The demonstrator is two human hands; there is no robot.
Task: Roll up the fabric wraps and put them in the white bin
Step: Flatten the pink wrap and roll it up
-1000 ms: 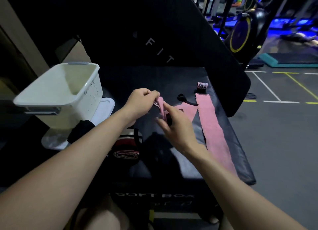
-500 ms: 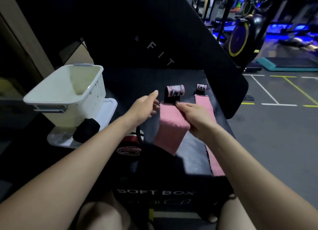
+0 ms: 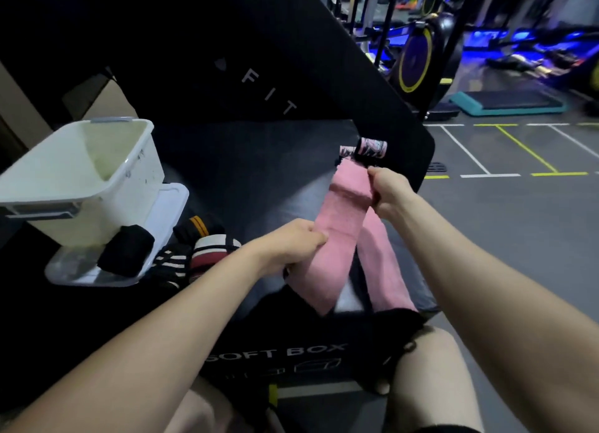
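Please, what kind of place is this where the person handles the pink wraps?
Most likely a gym. An exercise bike with a yellow-rimmed wheel stands behind, a teal step platform lies on the marked floor, and the work surface is a black padded box printed "SOFT BOX".

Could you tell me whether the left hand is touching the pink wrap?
Touching. The head view shows the left hand gripping the near edge of the pink wrap, its fingers curled round the fabric.
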